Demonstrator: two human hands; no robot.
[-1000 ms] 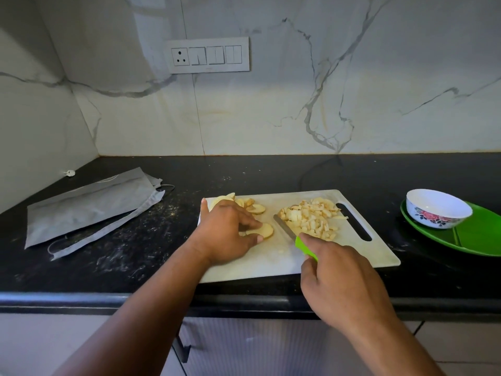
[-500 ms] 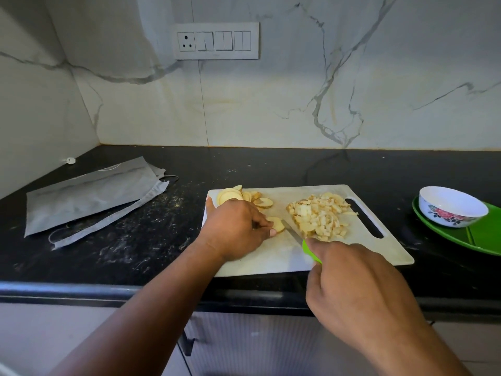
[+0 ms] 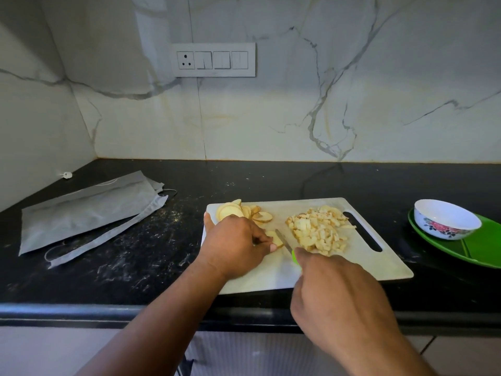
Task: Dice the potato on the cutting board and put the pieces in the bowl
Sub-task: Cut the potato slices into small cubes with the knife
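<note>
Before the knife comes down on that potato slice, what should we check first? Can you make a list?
1. Right hand grips the green-handled knife: ok.
2. Left hand holds the potato slice on the cutting board: ok.
3. Left fingertips away from the blade: not ok, they sit right beside it.
4. Diced potato pile out of the blade's way: ok, it lies to the right.
5. Bowl ready for pieces: ok, upright on the green plate, nothing visible inside.
6. More slices waiting: ok, stacked at the board's far left corner.
</note>
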